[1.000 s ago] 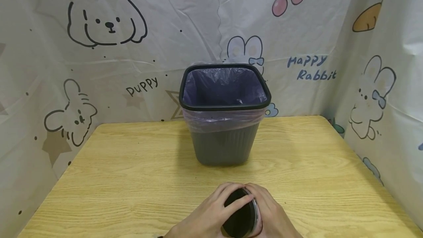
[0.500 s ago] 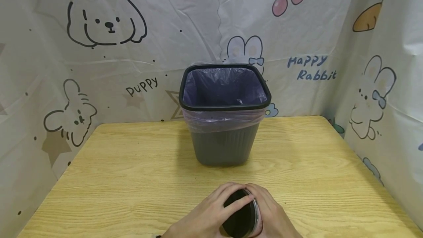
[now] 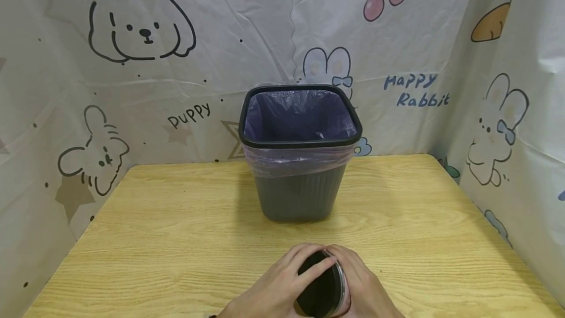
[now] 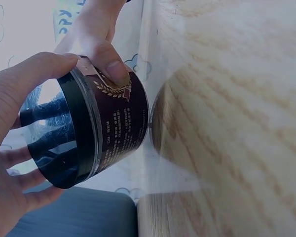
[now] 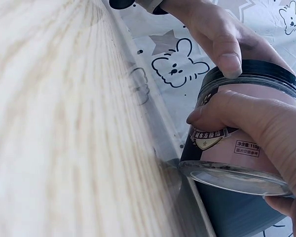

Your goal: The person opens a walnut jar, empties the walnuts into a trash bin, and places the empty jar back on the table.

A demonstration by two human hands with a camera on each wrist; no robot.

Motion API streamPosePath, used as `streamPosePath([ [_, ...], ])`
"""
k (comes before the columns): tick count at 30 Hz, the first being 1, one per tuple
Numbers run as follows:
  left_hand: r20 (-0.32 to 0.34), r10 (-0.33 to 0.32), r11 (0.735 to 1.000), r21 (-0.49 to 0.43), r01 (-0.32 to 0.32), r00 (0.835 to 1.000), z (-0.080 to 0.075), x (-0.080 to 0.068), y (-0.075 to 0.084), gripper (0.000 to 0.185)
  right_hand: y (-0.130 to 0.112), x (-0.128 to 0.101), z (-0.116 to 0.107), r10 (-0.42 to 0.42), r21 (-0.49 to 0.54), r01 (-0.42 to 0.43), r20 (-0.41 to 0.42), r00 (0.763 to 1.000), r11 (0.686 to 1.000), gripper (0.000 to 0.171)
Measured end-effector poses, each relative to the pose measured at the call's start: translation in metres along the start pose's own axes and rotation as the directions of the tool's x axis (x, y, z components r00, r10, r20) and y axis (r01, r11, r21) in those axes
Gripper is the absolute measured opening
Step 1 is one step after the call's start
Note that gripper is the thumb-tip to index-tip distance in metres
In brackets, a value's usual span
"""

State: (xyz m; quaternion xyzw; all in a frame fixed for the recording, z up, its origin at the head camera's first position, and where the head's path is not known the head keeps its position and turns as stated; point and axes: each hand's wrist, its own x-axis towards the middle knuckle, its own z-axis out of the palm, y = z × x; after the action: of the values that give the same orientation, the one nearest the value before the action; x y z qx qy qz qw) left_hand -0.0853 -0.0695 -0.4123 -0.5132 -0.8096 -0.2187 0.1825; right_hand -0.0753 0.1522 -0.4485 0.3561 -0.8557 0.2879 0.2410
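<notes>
A round jar (image 5: pixel 259 98) with a pink and dark brown printed label (image 4: pixel 121 123) is between my two hands at the near edge of the head view. It is tilted, its clear base close over the table. My left hand (image 3: pixel 280 281) grips the jar's glossy black lid (image 3: pixel 320 291), thumb across the top and fingers spread around the side. The right hand (image 3: pixel 364 286) holds the jar body, its thumb pressed on the label near emblem printing, as the right wrist view shows. In the head view most of the body is hidden beneath lid and hands.
Beyond the hands stands a grey bin (image 3: pixel 302 198) with a black rim and a pale purple liner folded over it. The wood-grain table (image 3: pixel 167 239) runs back to a white cloth (image 3: pixel 229 23) printed with cartoon animals, which also hangs along both sides.
The left thumb over the lid has shifted very slightly to the left. Jar, right hand and bin stay where they were.
</notes>
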Motion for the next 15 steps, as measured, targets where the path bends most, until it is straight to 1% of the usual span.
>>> streamPosePath([
  [3, -0.001, 0.003, 1.000, -0.008, -0.003, 1.000, 0.0004, 0.0008, 0.0000, 0.102, 0.0005, -0.0002, 0.0003, -0.005, -0.002, 0.005, -0.003, 1.000, 1.000, 0.111],
  [10, 0.006, 0.045, 0.999, -0.016, -0.045, 0.999, 0.0001, 0.0020, -0.0011, 0.102, 0.0009, -0.0017, 0.0009, 0.009, 0.009, -0.009, 0.007, 1.000, 1.000, 0.111],
  [15, 0.011, 0.030, 0.999, -0.023, -0.030, 0.999, -0.0002, 0.0013, -0.0005, 0.101, 0.0012, -0.0020, 0.0009, 0.014, 0.008, -0.014, 0.011, 1.000, 1.000, 0.111],
])
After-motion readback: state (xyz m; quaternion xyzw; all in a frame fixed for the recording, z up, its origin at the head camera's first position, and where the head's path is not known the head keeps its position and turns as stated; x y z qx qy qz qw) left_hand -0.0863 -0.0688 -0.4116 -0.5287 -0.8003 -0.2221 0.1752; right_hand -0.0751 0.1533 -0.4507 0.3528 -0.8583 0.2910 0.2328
